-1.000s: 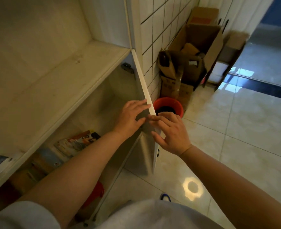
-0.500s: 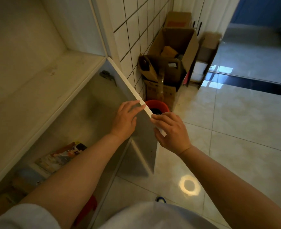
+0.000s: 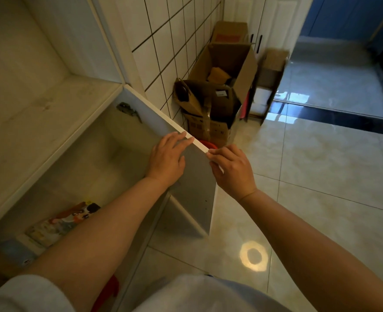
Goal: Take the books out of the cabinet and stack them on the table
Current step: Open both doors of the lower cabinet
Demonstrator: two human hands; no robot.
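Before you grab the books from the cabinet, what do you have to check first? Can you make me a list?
1. Cabinet door swung open: ok.
2. Left hand free to reach in: not ok, it rests flat on the door.
3. Right hand free: not ok, its fingers pinch the door's top edge.
4. Books in sight on the lower shelf: ok, a colourful cover shows behind the left forearm.
5. Table ready for stacking: cannot tell, no table is in view.
6. Floor beside the door free of obstacles: ok near the feet; cardboard boxes stand further along the wall.
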